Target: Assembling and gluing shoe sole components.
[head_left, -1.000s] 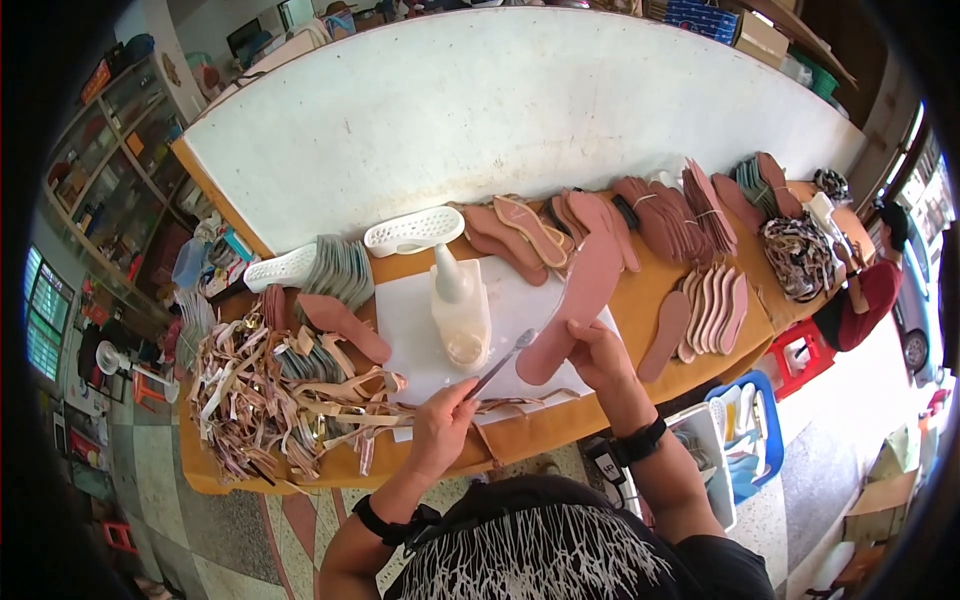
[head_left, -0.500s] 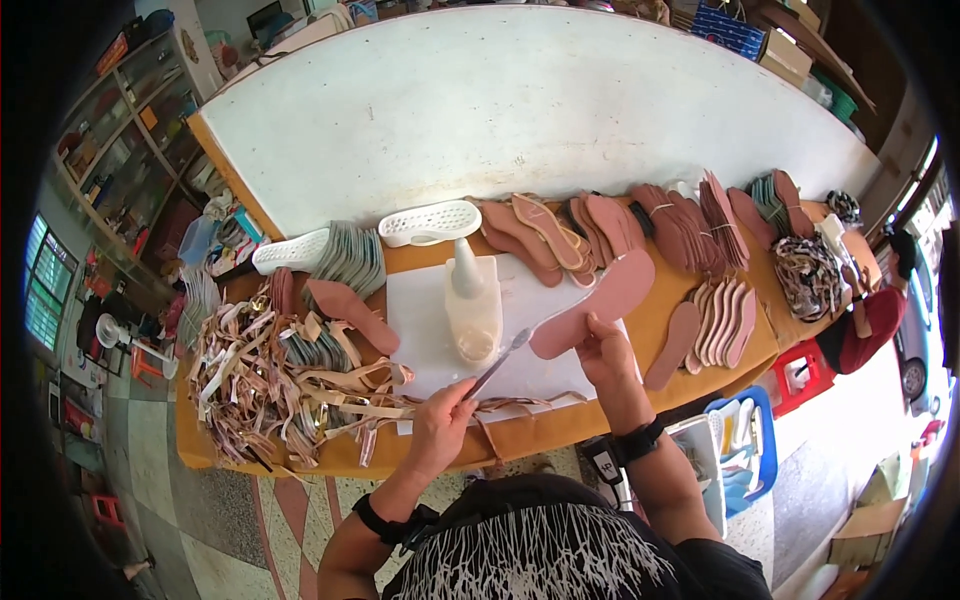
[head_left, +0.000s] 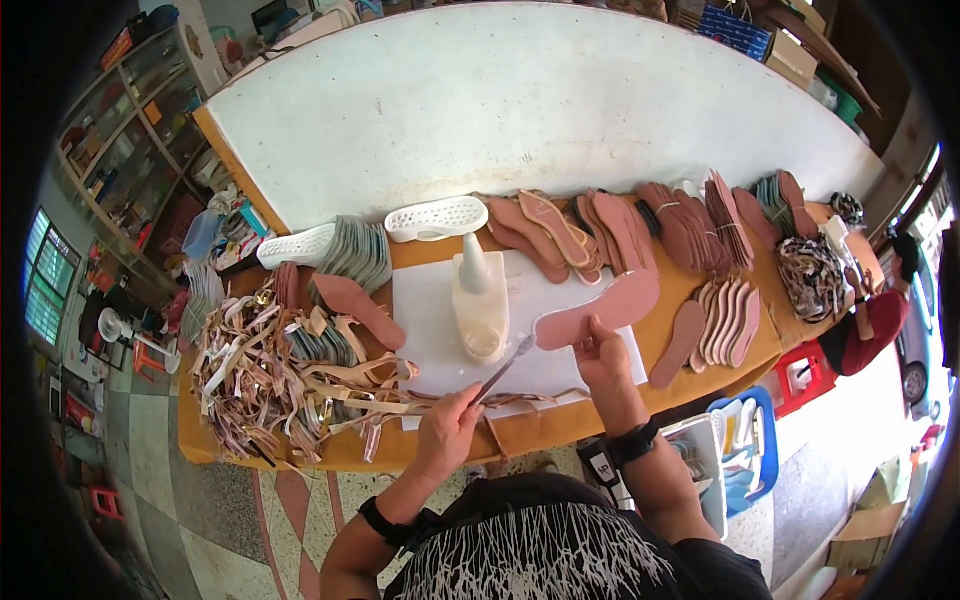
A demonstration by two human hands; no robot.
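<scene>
My right hand [head_left: 602, 358] pinches a reddish-brown shoe insole [head_left: 600, 312] and holds it tilted above the table. A slim brush [head_left: 505, 368] with a whitish tip is gripped in my left hand [head_left: 450, 430]. Its tip is beside the insole's left end; I cannot tell whether they touch. Beyond the brush, a cream-coloured container with a pale conical top [head_left: 480, 310] is on a white sheet [head_left: 425, 300]. Thin straps [head_left: 540, 400] run along the sheet's near edge.
A tangled heap of straps [head_left: 255, 380] covers the table's left. Stacked insoles [head_left: 680, 225] and white perforated soles [head_left: 435, 218] line the white panel [head_left: 520, 110]. More insoles [head_left: 725, 320] lie right. A blue crate [head_left: 765, 440] stands below; another person [head_left: 868, 315] is at far right.
The insole has tipped flatter in my right hand. The brush tip has shifted slightly right and down, staying near the insole's left end.
</scene>
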